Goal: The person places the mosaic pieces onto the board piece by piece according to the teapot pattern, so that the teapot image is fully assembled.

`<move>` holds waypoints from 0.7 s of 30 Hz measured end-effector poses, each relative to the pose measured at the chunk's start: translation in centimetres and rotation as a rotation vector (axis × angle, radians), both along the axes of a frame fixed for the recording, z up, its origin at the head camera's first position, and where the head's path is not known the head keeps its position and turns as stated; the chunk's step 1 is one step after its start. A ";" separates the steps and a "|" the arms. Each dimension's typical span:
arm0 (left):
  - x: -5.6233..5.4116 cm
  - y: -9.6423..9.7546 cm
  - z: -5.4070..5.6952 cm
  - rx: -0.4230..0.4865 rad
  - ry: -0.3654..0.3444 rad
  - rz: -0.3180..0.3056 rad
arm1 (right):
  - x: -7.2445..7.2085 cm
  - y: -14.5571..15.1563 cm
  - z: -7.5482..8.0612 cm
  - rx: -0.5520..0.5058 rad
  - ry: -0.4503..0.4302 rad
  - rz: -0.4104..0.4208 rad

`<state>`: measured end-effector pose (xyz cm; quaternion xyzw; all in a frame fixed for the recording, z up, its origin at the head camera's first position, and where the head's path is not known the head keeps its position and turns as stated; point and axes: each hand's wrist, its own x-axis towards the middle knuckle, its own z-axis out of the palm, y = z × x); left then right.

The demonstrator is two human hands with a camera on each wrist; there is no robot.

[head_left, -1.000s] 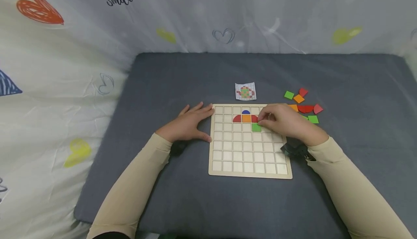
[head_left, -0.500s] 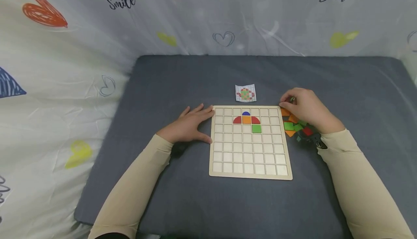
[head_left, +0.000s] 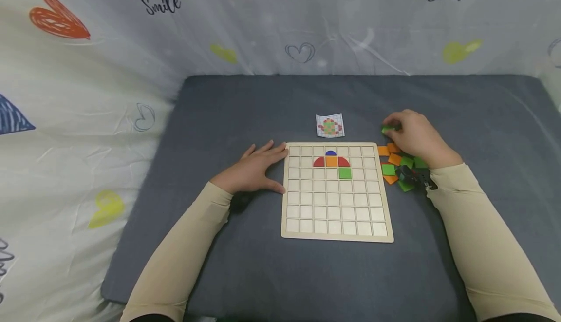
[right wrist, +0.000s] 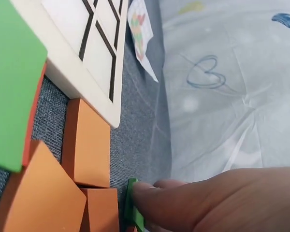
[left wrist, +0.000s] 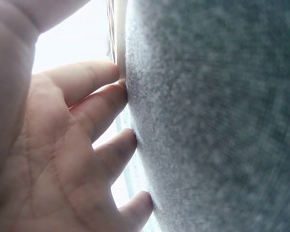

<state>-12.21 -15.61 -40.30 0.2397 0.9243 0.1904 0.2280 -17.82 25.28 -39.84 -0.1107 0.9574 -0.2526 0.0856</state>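
Note:
A wooden grid board [head_left: 298, 234] lies on the grey cloth with a blue half-round, two red quarter-rounds, an orange square and a green square tile [head_left: 345, 173] set in its upper cells. My left hand [head_left: 252, 168] is spread at the board's left edge, thumb and fingertips against it; the left wrist view shows the fingers resting on the cloth by the board's side. Beyond the upper right corner, my right hand [head_left: 414, 134] pinches a loose green square tile [head_left: 387, 130], also seen in the right wrist view as a thin green block [right wrist: 130, 205] at the thumb.
A small printed pattern card [head_left: 330, 125] lies behind the board. Right of the board is a loose pile of orange tiles [head_left: 383, 151], green tiles [head_left: 388, 169] and some red, partly under my right wrist. A white patterned curtain [head_left: 263, 29] hangs behind the table.
My right hand has left the board, where the green square and right-hand red quarter-round now lie uncovered, and moved right to the loose green tile. The left hand stays put.

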 end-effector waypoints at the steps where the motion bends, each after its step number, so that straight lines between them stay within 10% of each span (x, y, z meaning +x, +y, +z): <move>1: 0.0 0.0 0.0 0.000 0.002 0.000 | -0.1 0.0 0.0 0.003 -0.010 0.001; 21: -0.1 -0.1 -0.1 0.010 -0.003 0.006 | 0.3 0.5 -0.3 -0.073 -0.069 -0.099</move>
